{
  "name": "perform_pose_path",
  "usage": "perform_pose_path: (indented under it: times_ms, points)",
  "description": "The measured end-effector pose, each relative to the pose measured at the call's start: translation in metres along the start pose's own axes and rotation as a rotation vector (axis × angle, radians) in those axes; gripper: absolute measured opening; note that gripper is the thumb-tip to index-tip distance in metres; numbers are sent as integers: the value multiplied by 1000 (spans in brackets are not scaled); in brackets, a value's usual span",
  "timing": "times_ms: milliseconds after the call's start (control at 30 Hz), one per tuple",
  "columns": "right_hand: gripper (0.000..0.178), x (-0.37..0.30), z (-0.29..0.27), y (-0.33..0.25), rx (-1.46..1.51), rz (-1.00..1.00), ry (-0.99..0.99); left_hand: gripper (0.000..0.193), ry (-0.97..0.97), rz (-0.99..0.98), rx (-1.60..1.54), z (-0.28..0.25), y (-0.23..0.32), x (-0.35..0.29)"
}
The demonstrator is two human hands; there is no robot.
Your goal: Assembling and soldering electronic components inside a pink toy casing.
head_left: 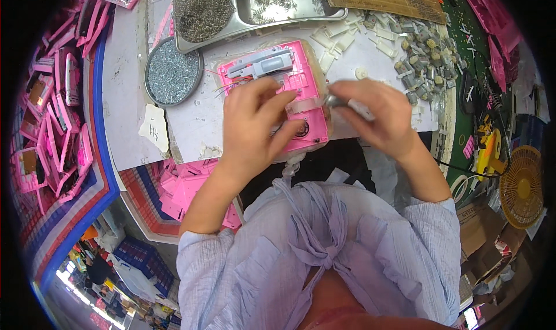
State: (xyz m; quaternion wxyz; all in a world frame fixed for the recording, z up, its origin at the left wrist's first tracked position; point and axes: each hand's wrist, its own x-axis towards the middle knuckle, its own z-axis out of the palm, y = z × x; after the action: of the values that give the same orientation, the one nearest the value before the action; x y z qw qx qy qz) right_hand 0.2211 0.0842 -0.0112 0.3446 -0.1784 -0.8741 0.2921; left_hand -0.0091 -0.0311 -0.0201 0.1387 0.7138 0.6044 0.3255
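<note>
A pink plastic housing (311, 69) lies open side up in front of me, on a pad. A grey plastic mechanism (271, 64) sits in its far part, and thin wires stick out at its left side. My left hand (249, 121) rests over the housing's left side with fingers apart, hiding part of the inside. Beside the right edge, my right hand (382, 112) pinches a small silvery cylinder (333, 101) that looks like a small motor; motion blurs it. A pale translucent strip (306, 105) crosses the housing between the hands.
A round dish (201, 69) of small screws stands left, a metal tray (243, 24) of small parts at the back. White plastic pieces (333, 40) and a heap of small motors (425, 55) lie right, near brown cardboard (388, 0). Pink housings (55, 127) fill the far left.
</note>
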Motion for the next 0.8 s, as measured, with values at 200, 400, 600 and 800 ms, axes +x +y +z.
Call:
perform_pose_path:
  times_ms: [200,400,600,800]
  points:
    - [38,12,14,12,-25,81,-8,52,-195,40,168,3,13,-21]
    - [30,21,37,25,-119,89,-118,50,122,22,47,-19,-20,-17]
    - [20,30,39,20,-199,91,-148,23,112,-212,346,-17,-34,-26]
    - [21,40,36,18,-271,112,-265,13,193,-104,286,-5,-23,-32]
